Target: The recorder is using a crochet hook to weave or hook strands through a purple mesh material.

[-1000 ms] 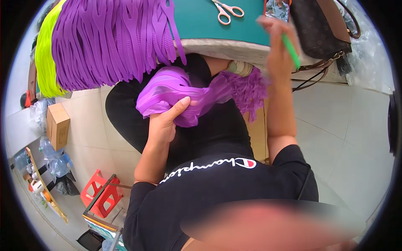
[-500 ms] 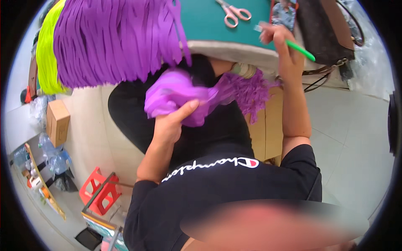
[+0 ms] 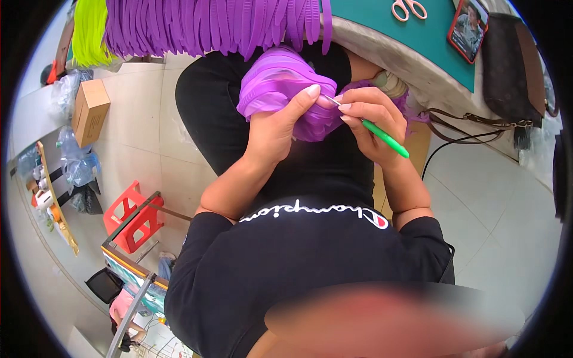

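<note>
My left hand (image 3: 279, 128) is closed around a looped bundle of purple rubbery straps (image 3: 276, 77), its thumb pressing on the near side. Held like a pen in my right hand (image 3: 377, 122) is a slim green-handled tool (image 3: 387, 139) with a thin metal tip. That tip meets the straps right by my left thumb; the exact contact is too small to make out. Frayed purple scraps (image 3: 412, 107) show beyond my right hand, partly hidden by it. Above the bundle, a dense row of purple straps (image 3: 209, 27) hangs over the table edge.
Yellow-green strips (image 3: 89, 39) hang at the far left. On the green tabletop (image 3: 382, 36) lie pink-handled scissors (image 3: 409, 9) and a red-cased phone (image 3: 468, 30). A dark bag (image 3: 513, 71) is at the right. A red stool (image 3: 131, 218) stands lower left, near another person's pink top (image 3: 122, 304).
My right hand has come down from the table side to the bundle, bringing the green tool's tip to it. My left hand has shifted slightly up and right. The view has shifted too.
</note>
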Action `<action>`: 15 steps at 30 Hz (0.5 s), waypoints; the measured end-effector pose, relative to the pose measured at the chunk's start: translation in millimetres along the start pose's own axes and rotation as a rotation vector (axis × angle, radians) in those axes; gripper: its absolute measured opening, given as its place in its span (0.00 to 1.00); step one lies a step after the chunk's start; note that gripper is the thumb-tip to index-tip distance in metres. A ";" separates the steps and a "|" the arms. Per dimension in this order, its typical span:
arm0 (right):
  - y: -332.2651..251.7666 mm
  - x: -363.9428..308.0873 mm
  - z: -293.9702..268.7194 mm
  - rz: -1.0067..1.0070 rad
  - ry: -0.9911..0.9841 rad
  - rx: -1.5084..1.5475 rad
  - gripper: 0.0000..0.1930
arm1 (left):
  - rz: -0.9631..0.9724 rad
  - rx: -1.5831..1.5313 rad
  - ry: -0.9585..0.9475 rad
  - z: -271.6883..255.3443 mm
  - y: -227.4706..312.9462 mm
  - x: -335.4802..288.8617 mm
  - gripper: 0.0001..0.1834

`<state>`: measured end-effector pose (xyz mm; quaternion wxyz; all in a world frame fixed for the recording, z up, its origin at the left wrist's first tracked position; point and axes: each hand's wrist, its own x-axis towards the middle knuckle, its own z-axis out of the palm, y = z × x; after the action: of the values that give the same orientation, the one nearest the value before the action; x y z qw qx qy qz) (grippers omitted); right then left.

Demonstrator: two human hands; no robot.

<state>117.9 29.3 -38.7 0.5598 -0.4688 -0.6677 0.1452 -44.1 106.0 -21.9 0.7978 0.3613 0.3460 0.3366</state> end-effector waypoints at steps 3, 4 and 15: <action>-1.3 0.6 -2.0 -0.052 -0.002 -0.070 0.08 | -0.012 0.005 -0.008 0.4 -1.1 -0.2 0.08; -2.0 1.3 -3.1 -0.074 -0.007 -0.104 0.07 | -0.018 0.004 -0.012 0.9 -1.5 -0.4 0.07; -13.9 9.7 -25.5 0.620 -0.079 0.246 0.03 | 0.152 0.245 -0.034 -1.8 -5.6 0.1 0.03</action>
<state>134.6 21.3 -14.3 0.5149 -0.5724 -0.4919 0.4064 -43.9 103.9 -27.4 0.7255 0.4869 0.3426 0.3452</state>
